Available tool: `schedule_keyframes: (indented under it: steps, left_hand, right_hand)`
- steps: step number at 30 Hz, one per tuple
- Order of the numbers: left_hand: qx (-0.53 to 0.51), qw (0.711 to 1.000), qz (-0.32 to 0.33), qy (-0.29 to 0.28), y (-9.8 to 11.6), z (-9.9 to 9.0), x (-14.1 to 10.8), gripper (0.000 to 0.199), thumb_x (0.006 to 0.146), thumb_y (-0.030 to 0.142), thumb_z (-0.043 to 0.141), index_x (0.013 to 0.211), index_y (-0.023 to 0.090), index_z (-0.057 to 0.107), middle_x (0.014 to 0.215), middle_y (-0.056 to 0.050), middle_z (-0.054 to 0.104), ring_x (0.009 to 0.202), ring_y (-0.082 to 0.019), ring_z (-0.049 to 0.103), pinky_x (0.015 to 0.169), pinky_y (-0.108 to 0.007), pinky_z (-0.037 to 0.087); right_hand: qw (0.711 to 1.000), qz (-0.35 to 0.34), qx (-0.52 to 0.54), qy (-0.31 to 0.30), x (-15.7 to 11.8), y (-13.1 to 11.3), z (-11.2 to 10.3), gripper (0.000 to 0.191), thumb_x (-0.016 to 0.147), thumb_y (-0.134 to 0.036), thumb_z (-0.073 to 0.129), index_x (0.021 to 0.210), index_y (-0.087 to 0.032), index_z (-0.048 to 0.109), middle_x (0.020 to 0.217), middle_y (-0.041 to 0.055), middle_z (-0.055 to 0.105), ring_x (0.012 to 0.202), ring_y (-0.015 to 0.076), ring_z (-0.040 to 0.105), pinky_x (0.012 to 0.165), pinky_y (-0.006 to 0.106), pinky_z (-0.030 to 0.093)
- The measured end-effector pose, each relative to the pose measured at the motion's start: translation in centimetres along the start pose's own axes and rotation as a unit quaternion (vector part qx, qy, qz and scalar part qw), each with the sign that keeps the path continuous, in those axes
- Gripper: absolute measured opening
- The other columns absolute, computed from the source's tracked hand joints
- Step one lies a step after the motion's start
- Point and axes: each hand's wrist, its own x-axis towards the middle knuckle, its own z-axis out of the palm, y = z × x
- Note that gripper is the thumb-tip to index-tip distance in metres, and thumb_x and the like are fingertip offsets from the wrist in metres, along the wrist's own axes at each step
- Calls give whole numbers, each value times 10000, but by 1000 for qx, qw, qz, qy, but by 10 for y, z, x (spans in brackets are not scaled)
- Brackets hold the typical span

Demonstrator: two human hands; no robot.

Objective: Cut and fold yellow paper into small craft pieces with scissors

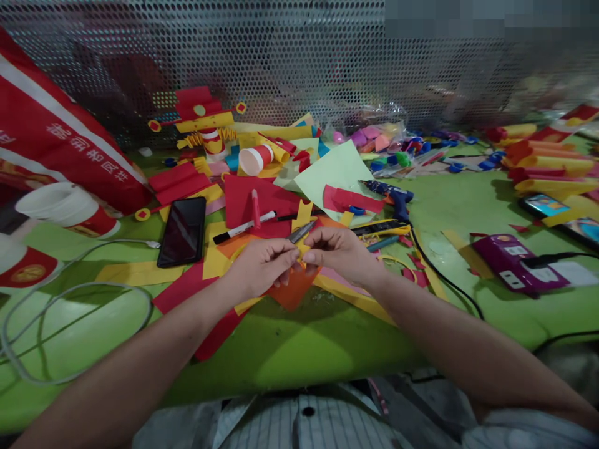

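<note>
Close together at the middle of the table, my left hand (262,265) and my right hand (344,252) both pinch a small piece of yellow paper (303,244). Fingertips of both hands nearly meet on it, and they hide part of its shape. Just behind it lie the pointed metal blades (302,231) of a tool, its handles hidden. Under the hands is an orange paper sheet (292,296). A black-and-white marker (246,226) and a pink pen (255,209) rest on red paper (238,196) beyond my left hand.
A phone (181,232) and a white cable (145,293) lie left, near paper cups (70,209). Behind stands a paper-cup figure with a red hat (194,103). On the right are a blue glue gun (393,194), its black cord, and a purple power strip (519,262). Perforated metal (281,62) closes the back.
</note>
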Motion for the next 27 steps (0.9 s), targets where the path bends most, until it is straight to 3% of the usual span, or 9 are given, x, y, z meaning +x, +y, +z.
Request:
schedule_keyframes:
  steps: [6, 16, 27]
  left_hand:
    - [15, 999, 9, 26, -1, 0, 0, 224, 810, 293, 473, 668, 160, 583, 459, 39, 539, 415, -66, 483, 450, -168, 398]
    - [-99, 991, -44, 84, 5, 7, 2, 102, 703, 175, 502, 739, 165, 597, 563, 42, 588, 417, -57, 489, 452, -177, 400]
    - [-92, 994, -25, 57, 0, 9, 4, 119, 735, 266, 551, 687, 160, 574, 484, 48, 535, 423, -61, 473, 439, -171, 407]
  right_hand:
    - [997, -35, 57, 27, 1, 3, 2, 251, 547, -330, 799, 659, -164, 647, 506, -34, 635, 425, 57, 559, 429, 166, 440]
    - [992, -18, 96, 76, 4, 4, 4, 249, 552, -342, 791, 606, -170, 620, 461, -40, 599, 376, 61, 519, 406, 182, 415]
    - [992, 0, 101, 75, 2, 1, 7, 293, 520, -366, 809, 610, -164, 617, 467, -37, 608, 399, 67, 540, 435, 196, 466]
